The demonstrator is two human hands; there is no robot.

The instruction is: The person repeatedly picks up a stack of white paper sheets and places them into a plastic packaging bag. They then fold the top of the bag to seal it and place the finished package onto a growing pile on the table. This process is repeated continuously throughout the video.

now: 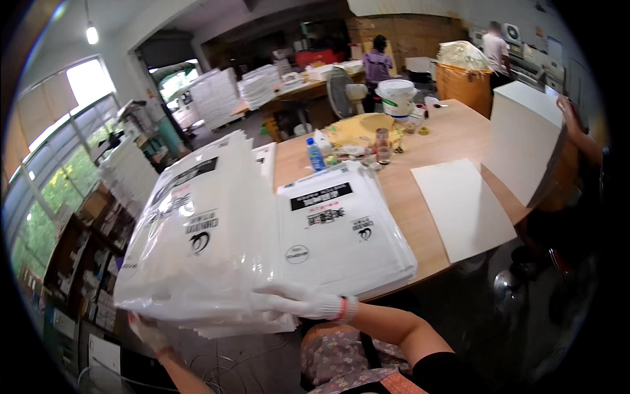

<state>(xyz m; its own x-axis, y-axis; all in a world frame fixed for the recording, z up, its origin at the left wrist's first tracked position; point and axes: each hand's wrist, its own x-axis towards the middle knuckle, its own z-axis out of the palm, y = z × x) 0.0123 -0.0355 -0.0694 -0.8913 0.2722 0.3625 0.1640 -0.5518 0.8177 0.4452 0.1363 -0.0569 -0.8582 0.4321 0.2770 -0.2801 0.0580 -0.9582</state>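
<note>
A large clear-plastic pack of white sheets point(216, 262) with black print lies tilted on the left, over a stack with loose sheet edges below it. My left hand point(149, 333), in a white glove, grips its near left corner; part of the fingers is hidden by the pack. My right hand point(298, 302), in a white knit glove with a red band at the cuff, lies along the near right edge of the same pack, fingers stretched out. Right beside it, a second stack of similar printed plastic packs point(341, 246) rests on the wooden table point(403, 217).
A blank white board point(462, 210) lies at the table's right. Another person's hand point(569, 118) holds a tall white stack point(525, 138) upright there. Farther back are a blue-capped bottle point(315, 156), a glass point(383, 148), yellow cloth point(367, 128) and a white bucket point(397, 98). Two people stand beyond.
</note>
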